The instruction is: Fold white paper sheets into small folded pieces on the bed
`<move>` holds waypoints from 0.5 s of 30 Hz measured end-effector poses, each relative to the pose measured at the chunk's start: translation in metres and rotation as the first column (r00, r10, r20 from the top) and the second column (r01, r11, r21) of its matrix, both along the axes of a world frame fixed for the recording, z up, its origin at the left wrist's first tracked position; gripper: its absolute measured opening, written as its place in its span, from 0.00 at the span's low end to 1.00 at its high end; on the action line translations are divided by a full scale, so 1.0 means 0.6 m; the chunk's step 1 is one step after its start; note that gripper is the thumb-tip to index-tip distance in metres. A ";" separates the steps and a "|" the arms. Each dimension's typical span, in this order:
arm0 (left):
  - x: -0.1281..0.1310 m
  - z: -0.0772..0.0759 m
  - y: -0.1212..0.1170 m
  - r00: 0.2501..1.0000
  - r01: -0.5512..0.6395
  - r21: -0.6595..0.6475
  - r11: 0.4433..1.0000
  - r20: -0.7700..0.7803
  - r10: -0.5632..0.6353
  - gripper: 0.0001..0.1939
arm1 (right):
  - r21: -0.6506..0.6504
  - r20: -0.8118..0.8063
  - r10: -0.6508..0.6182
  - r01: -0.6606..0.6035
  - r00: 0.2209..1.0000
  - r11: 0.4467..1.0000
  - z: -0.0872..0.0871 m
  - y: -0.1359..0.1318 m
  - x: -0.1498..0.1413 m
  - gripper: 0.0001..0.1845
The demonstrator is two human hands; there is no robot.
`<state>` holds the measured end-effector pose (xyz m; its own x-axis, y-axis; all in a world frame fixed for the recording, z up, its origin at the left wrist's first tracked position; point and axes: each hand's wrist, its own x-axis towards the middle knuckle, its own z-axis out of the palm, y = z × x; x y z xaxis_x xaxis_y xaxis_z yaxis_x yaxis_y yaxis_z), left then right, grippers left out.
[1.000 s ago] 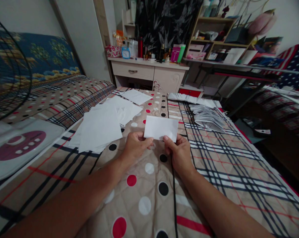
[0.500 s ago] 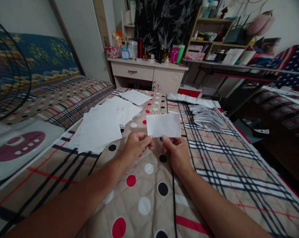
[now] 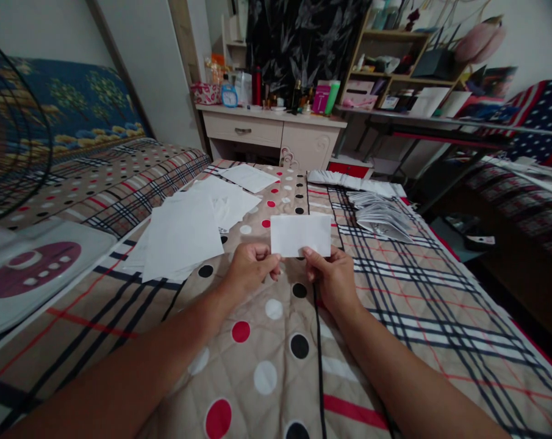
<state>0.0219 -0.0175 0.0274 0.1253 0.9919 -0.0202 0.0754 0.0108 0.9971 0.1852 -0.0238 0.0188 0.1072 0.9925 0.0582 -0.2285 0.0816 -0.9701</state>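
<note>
Held sheet (image 3: pixel 298 233): smooth matt paper. Bedspread (image 3: pixel 266 341): quilted matt cloth. Shelf unit (image 3: pixel 394 35): wood-look.

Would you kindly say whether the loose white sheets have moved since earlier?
No; the loose white sheets keep their place beside the nearest black dot on the bedspread.

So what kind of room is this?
Probably a bedroom: a big quilt with spots and stripes is spread out in front, and beyond it stands a pale dresser with a small blue clock on top.
</note>
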 end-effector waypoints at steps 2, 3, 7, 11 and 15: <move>-0.002 0.000 0.001 1.000 -0.027 -0.018 0.999 -0.006 0.027 0.09 | 0.001 0.035 0.023 -0.023 0.999 1.000 -0.003 0.007 0.011 0.16; -0.003 -0.001 0.002 0.999 -0.038 -0.019 0.999 0.000 0.038 0.09 | -0.003 0.047 0.029 -0.029 0.998 1.000 -0.004 0.010 0.016 0.16; -0.007 -0.007 0.008 0.999 -0.049 0.004 0.999 0.021 0.048 0.09 | -0.019 0.049 0.032 -0.031 0.998 0.999 -0.006 0.019 0.033 0.18; -0.023 -0.013 0.022 0.990 -0.141 0.013 0.990 0.023 0.141 0.09 | 0.035 -0.061 -0.030 0.032 0.998 0.999 -0.001 0.028 0.051 0.19; -0.035 -0.013 0.031 0.975 -0.219 -0.009 0.976 0.029 0.219 0.08 | 0.035 -0.138 -0.068 0.073 0.988 0.997 0.003 0.028 0.057 0.18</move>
<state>0.0007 0.0009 0.0195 -0.0947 0.9952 -0.0255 0.0408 0.0295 0.9987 0.2195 -0.0068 0.0209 0.1864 0.9794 0.0772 -0.3511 0.1398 -0.9259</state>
